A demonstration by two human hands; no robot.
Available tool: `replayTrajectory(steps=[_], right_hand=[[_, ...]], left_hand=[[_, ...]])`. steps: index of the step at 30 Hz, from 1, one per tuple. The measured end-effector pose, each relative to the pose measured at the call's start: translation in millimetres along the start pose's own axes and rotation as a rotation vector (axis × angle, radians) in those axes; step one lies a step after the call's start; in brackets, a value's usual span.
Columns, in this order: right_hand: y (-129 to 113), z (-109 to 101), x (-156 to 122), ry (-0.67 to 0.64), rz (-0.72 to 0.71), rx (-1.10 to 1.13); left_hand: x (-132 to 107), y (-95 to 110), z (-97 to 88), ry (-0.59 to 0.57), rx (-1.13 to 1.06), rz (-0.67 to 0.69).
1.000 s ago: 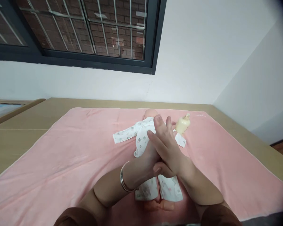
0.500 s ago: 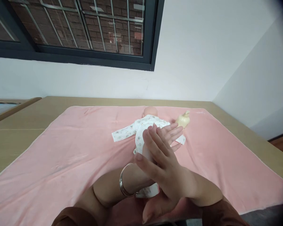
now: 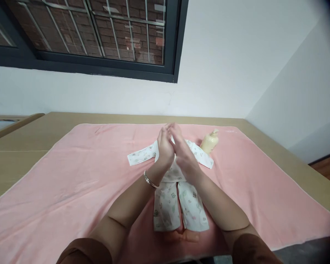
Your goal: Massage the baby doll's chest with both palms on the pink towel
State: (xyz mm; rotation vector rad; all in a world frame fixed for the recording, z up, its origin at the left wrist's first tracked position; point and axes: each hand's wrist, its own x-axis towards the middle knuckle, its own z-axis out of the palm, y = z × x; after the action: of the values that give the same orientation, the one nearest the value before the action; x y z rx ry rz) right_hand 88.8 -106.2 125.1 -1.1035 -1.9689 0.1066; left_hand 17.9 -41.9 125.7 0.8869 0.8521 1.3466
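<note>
Well, from my end of the feed I see both hands raised over the middle of the doll (image 3: 167, 208) and holding nothing I can make out. The left hand (image 3: 165, 149) and right hand (image 3: 185, 156) face each other palm to palm, fingers long and fairly straight, tips together or nearly so; blur keeps me from telling whether the palms touch. The doll lies stretched out on the pink blanket (image 3: 79, 187), sleeves spread to either side, the hands hiding its head and much of its chest.

I judge it light, with a firm body under soft, thin printed cloth — the clothing would probably slide and bunch before the body moved. For a sure hold I'd cup the trunk from both sides, below the sleeves, and support the head, rather than pull on a cuff or a foot (image 3: 191, 236).

The pale yellow bottle (image 3: 209, 143) stands near the sleeve on the right — smooth-looking, likely slick to damp fingers, so I'd grip it round its body, clear of the top.
</note>
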Motion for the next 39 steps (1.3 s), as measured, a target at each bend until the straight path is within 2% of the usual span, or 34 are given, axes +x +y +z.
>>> replayTrajectory(steps=[1, 2, 3, 5, 7, 8, 11, 13, 19, 22, 24, 26, 29, 33, 36, 39], right_hand=[[14, 2, 7, 0.043, 0.042, 0.122], [29, 4, 13, 0.094, 0.085, 0.206], [44, 8, 18, 0.137, 0.13, 0.266], [75, 19, 24, 0.195, 0.233, 0.299], [103, 32, 24, 0.108, 0.308, 0.243], [114, 37, 22, 0.042, 0.288, 0.194], [136, 49, 13, -0.156, 0.099, 0.015], [140, 53, 8, -0.214, 0.103, -0.095], [119, 64, 0, -0.172, 0.392, -0.486], [115, 64, 0, -0.182, 0.33, -0.568], [120, 61, 1, -0.216, 0.236, -0.539], [127, 58, 3, -0.248, 0.201, -0.471], [133, 57, 4, -0.221, 0.291, -0.445], [122, 62, -3, -0.108, 0.419, -0.612], [115, 64, -6, -0.144, 0.394, -0.696], [120, 63, -3, -0.192, 0.305, -0.675]], left_hand=[[9, -6, -2.7, 0.069, 0.043, 0.201], [17, -14, -6.9, 0.113, 0.11, 0.326], [26, -24, -12.0, 0.152, 0.183, 0.389], [41, -43, -23.1, 0.146, 0.315, 0.417], [52, -61, -32.3, 0.112, 0.399, 0.385], [57, -68, -35.7, 0.1, 0.424, 0.375], [67, -85, -41.0, 0.091, 0.469, 0.41], [71, -92, -42.2, 0.092, 0.528, 0.446], [78, -107, -47.1, 0.134, 0.633, 0.482], [77, -108, -51.6, 0.1, 0.665, 0.518], [75, -107, -54.4, 0.072, 0.673, 0.547], [74, -106, -56.1, 0.037, 0.676, 0.563], [72, -105, -56.5, -0.004, 0.696, 0.572], [73, -106, -56.4, -0.004, 0.772, 0.611], [75, -108, -57.3, -0.042, 0.843, 0.67], [74, -110, -56.6, -0.061, 0.921, 0.734]])
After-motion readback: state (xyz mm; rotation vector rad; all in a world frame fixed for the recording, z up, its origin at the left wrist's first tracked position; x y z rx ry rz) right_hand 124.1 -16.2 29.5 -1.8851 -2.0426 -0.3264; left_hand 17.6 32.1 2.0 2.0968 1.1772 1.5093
